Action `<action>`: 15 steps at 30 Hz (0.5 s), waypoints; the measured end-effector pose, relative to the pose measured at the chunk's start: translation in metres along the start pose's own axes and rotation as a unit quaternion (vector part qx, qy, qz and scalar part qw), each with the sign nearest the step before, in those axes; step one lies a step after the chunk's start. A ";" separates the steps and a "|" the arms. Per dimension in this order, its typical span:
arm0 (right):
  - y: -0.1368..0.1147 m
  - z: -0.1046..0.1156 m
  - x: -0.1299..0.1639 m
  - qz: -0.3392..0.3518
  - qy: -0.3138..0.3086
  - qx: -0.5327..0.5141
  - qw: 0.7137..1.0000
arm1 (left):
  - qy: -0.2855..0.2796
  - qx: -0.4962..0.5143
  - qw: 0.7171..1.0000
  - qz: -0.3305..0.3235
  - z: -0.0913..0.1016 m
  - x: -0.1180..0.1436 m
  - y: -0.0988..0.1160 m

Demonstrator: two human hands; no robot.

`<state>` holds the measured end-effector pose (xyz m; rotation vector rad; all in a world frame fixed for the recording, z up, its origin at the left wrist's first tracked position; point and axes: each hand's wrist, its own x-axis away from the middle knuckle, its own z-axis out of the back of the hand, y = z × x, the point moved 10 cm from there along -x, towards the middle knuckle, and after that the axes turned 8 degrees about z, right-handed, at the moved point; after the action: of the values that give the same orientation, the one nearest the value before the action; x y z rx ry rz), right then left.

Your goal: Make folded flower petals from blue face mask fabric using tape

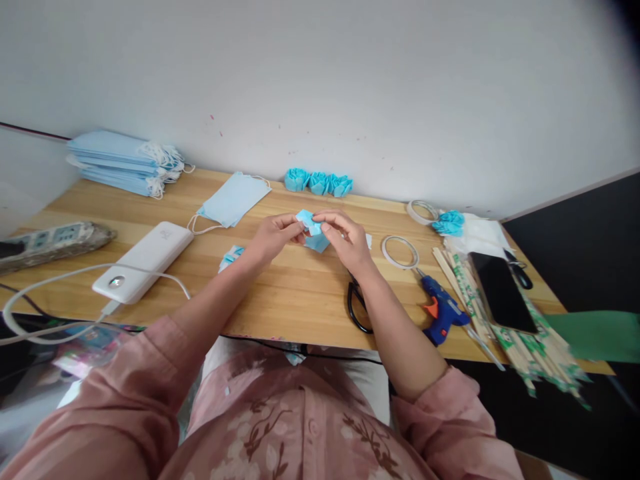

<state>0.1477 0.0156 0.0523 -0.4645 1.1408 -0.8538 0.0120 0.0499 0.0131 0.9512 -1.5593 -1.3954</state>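
My left hand (274, 237) and my right hand (345, 239) are close together above the middle of the table. Between their fingertips they pinch a small light-blue piece of mask fabric (306, 219), with the fingers covering parts of it. Just below it lies another flat blue fabric piece (318, 243), partly hidden by my hands. Small blue-and-white scraps (231, 257) rest beside my left forearm. Under my right forearm, a black looped handle (351, 310) shows, perhaps of scissors. Three blue fabric flowers (319, 183) stand in a row behind my hands, against the wall.
At left are stacked face masks (115, 157), loose masks (235, 200), a white power bank (145, 260) with cable and a power strip (60, 237). At right lie tape rolls (385, 248), a blue glue gun (443, 313), wrapped chopsticks (525, 353), a phone (503, 291) and another blue flower (450, 223).
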 end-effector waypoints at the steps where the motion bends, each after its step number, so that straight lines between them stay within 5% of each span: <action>1: -0.001 0.000 0.000 0.004 -0.002 0.002 1.000 | 0.001 0.000 1.000 -0.001 0.001 0.000 0.000; 15: -0.020 -0.001 -0.003 0.076 -0.021 0.086 0.993 | -0.068 0.048 0.995 -0.050 -0.002 0.000 0.003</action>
<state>0.1398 0.0055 0.0678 -0.2485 1.0395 -0.7987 0.0140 0.0492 0.0161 1.0227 -1.7121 -1.4936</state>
